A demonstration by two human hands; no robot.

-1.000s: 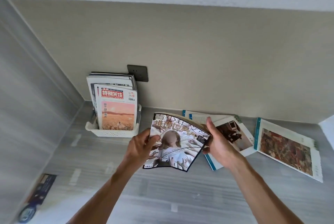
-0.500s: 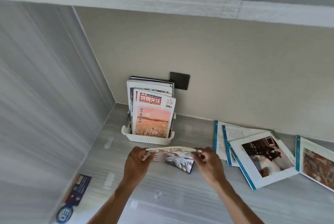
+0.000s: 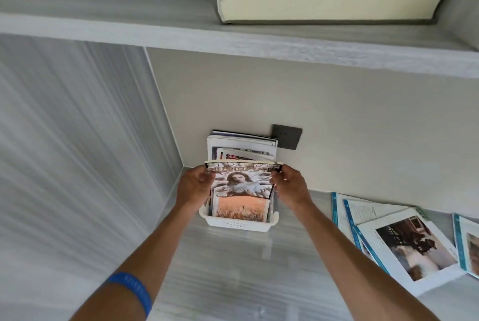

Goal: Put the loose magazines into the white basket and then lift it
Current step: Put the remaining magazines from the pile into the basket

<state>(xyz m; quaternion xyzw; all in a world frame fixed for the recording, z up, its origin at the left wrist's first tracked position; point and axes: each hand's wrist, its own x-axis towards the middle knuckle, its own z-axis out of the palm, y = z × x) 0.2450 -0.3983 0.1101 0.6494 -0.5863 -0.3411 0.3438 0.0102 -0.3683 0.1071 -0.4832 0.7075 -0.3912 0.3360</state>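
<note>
**Magazine goes up and over the basket**

Up from the bench it comes: the magazine (image 3: 242, 182), low between the hands half a second ago, now stands upright above the white basket (image 3: 238, 222). Left hand (image 3: 193, 186) and right hand (image 3: 290, 188) each pinch 1 top corner, equally near. Its long axis runs vertical, bottom edge directly over the slot before the orange-cover issue (image 3: 239, 208), so it looks ready to go straight down. Glossy cover, figure in white. Blue-spined magazines (image 3: 404, 243) wait at right.

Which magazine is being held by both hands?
The dark-topped magazine, upright over the white basket; the teal-edged ones lie loose on the desk.
</note>
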